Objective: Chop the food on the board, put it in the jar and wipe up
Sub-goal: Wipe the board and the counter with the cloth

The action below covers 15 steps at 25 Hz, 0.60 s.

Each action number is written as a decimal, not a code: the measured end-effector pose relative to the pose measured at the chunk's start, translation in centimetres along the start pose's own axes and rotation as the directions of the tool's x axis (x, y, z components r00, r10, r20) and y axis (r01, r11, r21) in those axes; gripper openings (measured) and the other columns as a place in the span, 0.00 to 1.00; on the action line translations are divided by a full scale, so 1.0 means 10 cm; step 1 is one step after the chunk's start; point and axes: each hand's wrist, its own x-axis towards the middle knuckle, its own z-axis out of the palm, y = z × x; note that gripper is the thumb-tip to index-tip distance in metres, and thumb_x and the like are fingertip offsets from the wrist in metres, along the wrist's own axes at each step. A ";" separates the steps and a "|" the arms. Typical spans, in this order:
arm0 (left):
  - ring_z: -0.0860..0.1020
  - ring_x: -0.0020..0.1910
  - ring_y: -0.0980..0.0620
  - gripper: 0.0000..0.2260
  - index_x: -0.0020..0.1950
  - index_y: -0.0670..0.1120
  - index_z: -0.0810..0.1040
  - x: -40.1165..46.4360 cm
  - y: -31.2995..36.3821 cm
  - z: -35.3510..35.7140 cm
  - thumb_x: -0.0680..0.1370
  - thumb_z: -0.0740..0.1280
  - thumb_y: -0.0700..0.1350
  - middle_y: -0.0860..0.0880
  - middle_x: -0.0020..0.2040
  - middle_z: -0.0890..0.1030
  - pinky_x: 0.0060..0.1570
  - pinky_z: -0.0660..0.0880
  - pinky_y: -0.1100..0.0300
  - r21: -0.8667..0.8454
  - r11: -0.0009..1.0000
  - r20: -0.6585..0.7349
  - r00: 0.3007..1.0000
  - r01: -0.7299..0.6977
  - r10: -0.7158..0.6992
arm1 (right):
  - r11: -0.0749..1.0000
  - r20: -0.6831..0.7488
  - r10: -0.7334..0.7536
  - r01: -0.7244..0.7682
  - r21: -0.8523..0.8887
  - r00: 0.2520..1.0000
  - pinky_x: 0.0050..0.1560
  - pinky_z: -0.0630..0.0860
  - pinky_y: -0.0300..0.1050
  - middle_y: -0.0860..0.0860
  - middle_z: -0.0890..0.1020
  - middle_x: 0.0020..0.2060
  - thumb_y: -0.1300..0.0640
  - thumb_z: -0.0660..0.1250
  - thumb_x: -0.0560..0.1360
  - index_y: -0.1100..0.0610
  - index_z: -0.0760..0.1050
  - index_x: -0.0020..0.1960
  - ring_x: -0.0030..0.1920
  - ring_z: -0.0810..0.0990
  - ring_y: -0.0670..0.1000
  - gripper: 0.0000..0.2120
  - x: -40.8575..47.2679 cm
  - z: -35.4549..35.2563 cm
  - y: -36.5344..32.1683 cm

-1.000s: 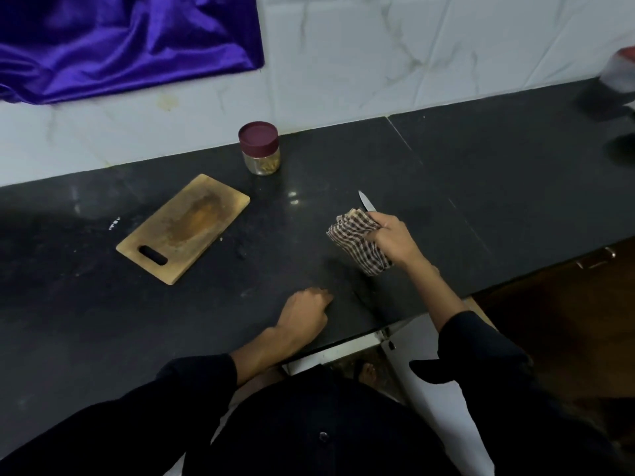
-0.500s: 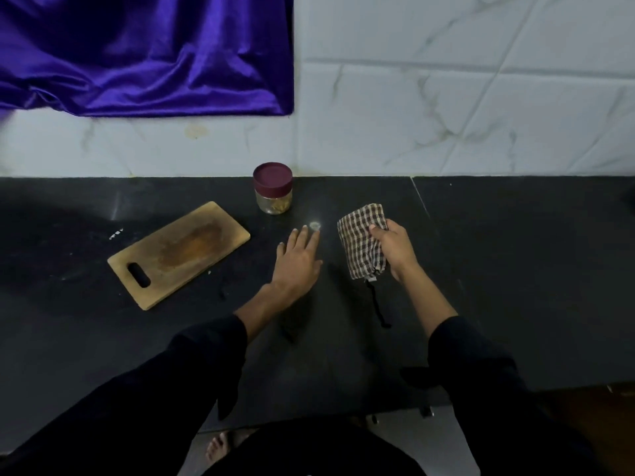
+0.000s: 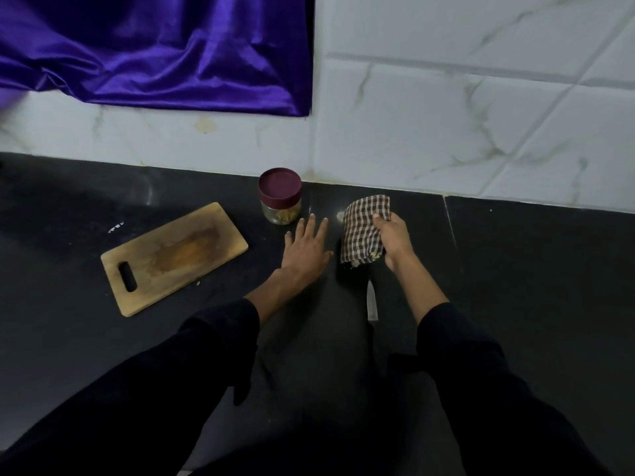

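A bare wooden chopping board (image 3: 173,257) with a brown stain lies on the black counter (image 3: 515,286), left of centre. A small glass jar (image 3: 280,197) with a maroon lid on stands near the wall, holding yellowish pieces. My left hand (image 3: 307,247) lies flat on the counter just below the jar, fingers spread. My right hand (image 3: 395,240) grips a folded checked cloth (image 3: 364,230) to the right of the left hand. A knife blade (image 3: 371,304) pokes out below the cloth, pointing toward me. Its handle is hidden.
A purple satin cloth (image 3: 154,53) hangs over the white tiled wall (image 3: 464,115) at the back left. Small white specks (image 3: 116,227) lie on the counter left of the board.
The view has shifted, and the counter edge has dropped out of sight. My left hand has gone from a fist near the edge to flat by the jar. The knife tip now points toward me.
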 end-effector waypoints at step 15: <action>0.45 0.77 0.43 0.32 0.78 0.48 0.47 0.29 0.01 0.25 0.80 0.61 0.52 0.44 0.78 0.45 0.74 0.52 0.43 -0.038 0.999 0.080 0.996 0.035 -0.031 | 0.954 -0.028 0.049 -0.055 -0.293 0.998 0.52 0.79 0.49 0.56 0.81 0.55 0.62 0.63 0.79 0.59 0.74 0.59 0.52 0.81 0.53 0.09 0.71 -0.17 0.04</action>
